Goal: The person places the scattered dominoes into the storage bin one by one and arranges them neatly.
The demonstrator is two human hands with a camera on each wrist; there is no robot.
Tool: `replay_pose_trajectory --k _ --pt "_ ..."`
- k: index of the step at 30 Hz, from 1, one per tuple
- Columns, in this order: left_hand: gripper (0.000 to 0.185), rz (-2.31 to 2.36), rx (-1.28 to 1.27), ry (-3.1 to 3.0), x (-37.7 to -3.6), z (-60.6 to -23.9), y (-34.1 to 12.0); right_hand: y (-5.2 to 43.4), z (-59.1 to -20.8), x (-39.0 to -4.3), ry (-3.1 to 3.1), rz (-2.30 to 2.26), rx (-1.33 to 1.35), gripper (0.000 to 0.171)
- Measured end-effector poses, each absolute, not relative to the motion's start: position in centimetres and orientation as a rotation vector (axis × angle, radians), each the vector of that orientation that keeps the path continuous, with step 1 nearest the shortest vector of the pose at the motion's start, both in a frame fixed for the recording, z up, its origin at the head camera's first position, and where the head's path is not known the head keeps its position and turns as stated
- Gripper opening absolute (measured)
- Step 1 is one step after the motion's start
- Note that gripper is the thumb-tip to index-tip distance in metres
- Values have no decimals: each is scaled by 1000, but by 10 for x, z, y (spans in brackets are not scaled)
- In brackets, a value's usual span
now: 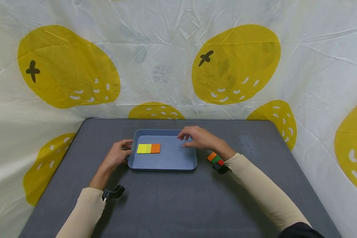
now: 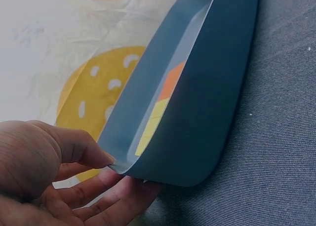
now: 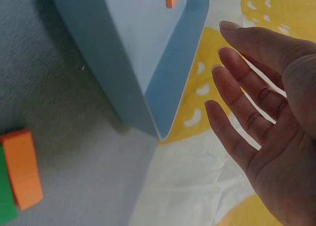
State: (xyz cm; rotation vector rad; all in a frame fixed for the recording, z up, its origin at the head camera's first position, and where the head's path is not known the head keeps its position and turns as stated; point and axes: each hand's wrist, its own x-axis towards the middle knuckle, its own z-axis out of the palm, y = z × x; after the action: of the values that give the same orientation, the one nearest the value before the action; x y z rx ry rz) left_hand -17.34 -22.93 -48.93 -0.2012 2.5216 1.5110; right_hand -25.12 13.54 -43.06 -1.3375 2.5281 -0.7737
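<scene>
**Hands at tray, blocks split inside and outside**

Right hand [image 1: 198, 138] hovers over tray's [image 1: 169, 165] far right part, fingers straight and loosely spread, palm down, holding nothing; wrist view shows the open palm [image 3: 276, 137] with fingers apart, clear of the tray wall. Left hand [image 1: 119, 153] is at the tray's left edge: thumb on the inside of the rim, fingers curled underneath [image 2: 113, 196], so it pinches the rim.

Key relation: strip [image 1: 148, 148] lies in the tray's left half, to the left of the right hand and slightly nearer the person. Its long axis runs left-right, parallel to the tray's long side. Left hand is the nearer one, just beside the strip's yellow end, but busy on the rim. Right hand is free, with bare tray floor between it and the orange end.

Second stack [image 1: 215, 158] sits on the table [image 1: 172, 205] outside the tray, just off its right near corner, close under the right wrist: orange on top, green and red below.

Materials:
- tray: blue, smooth, matte, rounded corners, low upturned rim, looks like thin plastic
- strip: flat, sharp-edged rectangular pieces, yellow, paler yellow, orange, laid edge to edge
- table: dark grey, fine woven-looking texture
- backdrop [image 1: 166, 66]: creased white cloth with yellow fruit print
</scene>
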Motion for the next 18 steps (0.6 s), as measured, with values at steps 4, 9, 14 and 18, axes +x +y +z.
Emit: replay_pose_trajectory --k 4,9,14,18 --pt "55 1514 -209 2519 -174 -490 -230 149 -432 -249 2532 -808 -1302 33" --pt "56 1506 -207 2519 -175 -491 -231 166 -432 -244 2580 -784 -1264 32" --pt "56 1513 -207 2513 -175 -492 -232 179 -434 -241 2648 -750 -1216 33" --pt "56 1519 -199 2511 -174 -492 -232 186 -437 -239 2702 -722 -1115 35"
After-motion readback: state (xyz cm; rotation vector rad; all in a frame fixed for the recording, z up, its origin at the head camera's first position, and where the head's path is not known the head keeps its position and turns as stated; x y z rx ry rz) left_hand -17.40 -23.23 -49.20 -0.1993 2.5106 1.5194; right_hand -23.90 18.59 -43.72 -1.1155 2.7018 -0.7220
